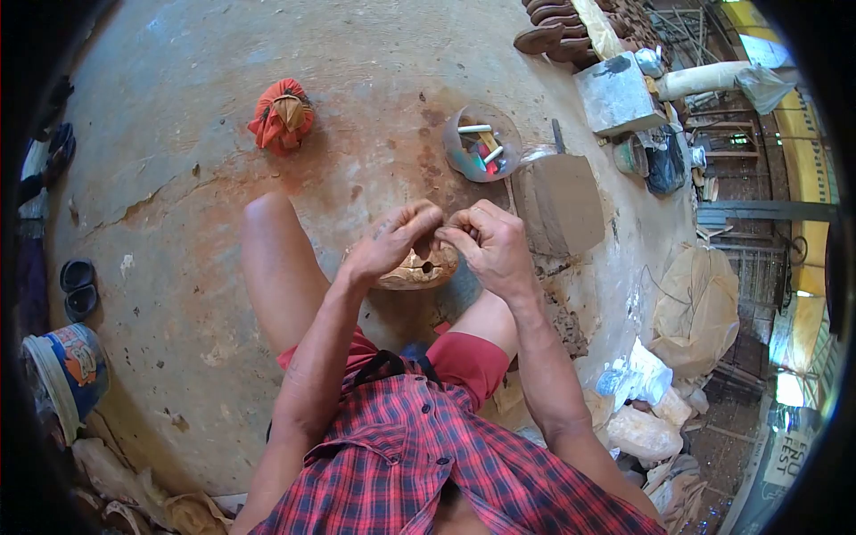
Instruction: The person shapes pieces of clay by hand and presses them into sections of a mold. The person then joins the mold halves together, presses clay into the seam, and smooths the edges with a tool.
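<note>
My left hand [397, 239] and my right hand [489, 242] meet fingertip to fingertip above a round tan object [415, 275] that has a dark hole in its top. Fingers of both hands are curled in a pinch; whatever lies between them is too small to make out. The round object sits between my knees, its far part hidden by my hands. Just beyond my right hand rests a grey-brown block [562, 203], and past it stands a clear bowl [482, 143] holding white sticks and small coloured pieces.
An orange cloth bundle [281, 117] lies on the floor at the upper left. A metal box [619, 94] stands at the upper right. Dark slippers [78, 290] and a bucket [69, 374] are at the left. Sacks [697, 310] and plastic bags [644, 432] lie at the right.
</note>
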### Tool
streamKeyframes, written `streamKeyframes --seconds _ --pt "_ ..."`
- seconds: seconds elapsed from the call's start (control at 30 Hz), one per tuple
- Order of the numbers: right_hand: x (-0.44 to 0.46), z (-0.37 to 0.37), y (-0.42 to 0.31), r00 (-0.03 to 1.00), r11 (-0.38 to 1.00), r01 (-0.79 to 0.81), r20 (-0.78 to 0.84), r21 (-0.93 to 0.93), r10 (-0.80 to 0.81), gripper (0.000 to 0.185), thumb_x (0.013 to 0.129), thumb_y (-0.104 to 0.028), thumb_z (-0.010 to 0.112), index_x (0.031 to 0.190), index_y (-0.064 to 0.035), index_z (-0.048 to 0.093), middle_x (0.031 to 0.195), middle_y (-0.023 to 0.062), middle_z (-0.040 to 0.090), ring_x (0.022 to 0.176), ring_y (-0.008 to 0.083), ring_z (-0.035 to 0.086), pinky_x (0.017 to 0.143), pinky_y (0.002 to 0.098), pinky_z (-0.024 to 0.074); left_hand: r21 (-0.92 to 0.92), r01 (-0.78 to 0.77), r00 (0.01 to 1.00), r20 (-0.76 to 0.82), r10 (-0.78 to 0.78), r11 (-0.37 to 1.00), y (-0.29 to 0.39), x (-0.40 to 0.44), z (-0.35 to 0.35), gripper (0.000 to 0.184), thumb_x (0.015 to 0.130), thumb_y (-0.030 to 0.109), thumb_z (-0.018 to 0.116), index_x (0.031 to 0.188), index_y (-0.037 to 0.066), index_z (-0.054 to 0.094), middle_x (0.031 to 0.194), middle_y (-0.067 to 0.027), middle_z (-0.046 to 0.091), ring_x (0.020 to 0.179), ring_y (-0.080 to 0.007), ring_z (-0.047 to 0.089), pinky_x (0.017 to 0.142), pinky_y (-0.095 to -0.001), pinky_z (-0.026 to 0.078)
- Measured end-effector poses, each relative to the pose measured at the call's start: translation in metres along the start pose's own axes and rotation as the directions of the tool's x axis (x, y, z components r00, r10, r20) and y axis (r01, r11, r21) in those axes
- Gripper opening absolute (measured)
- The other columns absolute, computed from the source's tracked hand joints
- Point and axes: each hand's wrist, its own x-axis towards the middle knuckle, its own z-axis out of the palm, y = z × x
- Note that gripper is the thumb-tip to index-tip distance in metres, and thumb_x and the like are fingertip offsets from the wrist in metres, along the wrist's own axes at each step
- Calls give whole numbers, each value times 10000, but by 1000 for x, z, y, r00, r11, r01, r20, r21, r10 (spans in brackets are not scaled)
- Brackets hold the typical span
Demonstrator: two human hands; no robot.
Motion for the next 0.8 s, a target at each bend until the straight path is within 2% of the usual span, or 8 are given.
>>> streamKeyframes --seconds 0.03,0.07,0.1,0.17,0.2,0.3,0.43,0.8 --pt "-1 -2 1 997 998 -60 41 8 59 203 836 -112 854 981 4 772 840 100 681 670 182 630 634 328 522 174 1 982 -189 32 985 1 -1 0 315 1123 321 529 1069 35 650 842 -57 674 768 -116 631 744 -287 528" --pt "-5 -4 1 989 992 -123 82 14 121 222 835 -121 856 1001 3 776 841 99 676 671 185 625 639 330 523 123 -7 935 -350 50 992 -11 6 -11 339 1100 329 543 1051 22 678 854 -74 712 799 -147 658 763 -320 534" --pt "-10 -3 2 988 993 -121 94 14 119 222 835 -121 856 1001 3 776 841 99 676 671 185 625 639 330 523 115 -6 932 -359 47 993 -30 10 -18 339 1100 329 543 1051 22 678 854 -74 712 799 -147 658 763 -320 534" --pt "-19 3 12 968 990 -140 210 12 134 259 835 -142 858 1049 -18 783 869 92 677 712 181 633 663 341 531 477 26 763 -578 291 878 -72 19 -35 380 1080 355 547 1027 0 671 841 -144 711 759 -285 665 760 -413 519" --pt "-28 13 32 951 994 -101 292 -30 105 258 853 -156 841 1089 -63 795 903 100 686 762 230 667 698 369 546 526 157 753 -611 244 836 -90 17 -38 380 1069 352 559 1012 -2 684 889 -202 709 840 -411 662 809 -487 510" --pt "-44 31 60 887 983 31 459 -182 57 229 873 -159 819 1096 -113 804 916 115 686 804 293 690 731 407 554 628 324 634 -699 330 708 -147 8 -33 349 1052 331 582 972 6 682 925 -218 703 930 -433 651 867 -515 491" --pt "-37 36 60 751 917 201 655 -345 82 234 967 -243 697 1179 -186 780 967 111 677 897 342 705 766 453 574 763 334 646 -613 456 553 -157 2 -26 283 1006 299 627 923 32 665 963 -200 714 994 -398 656 942 -522 461" --pt "-24 36 58 564 677 600 826 -425 19 417 933 -229 657 1350 -227 664 1013 95 690 874 283 719 721 445 585 736 330 605 -645 466 591 -151 -2 -28 287 986 325 638 923 50 690 957 -198 726 943 -409 662 919 -520 470"
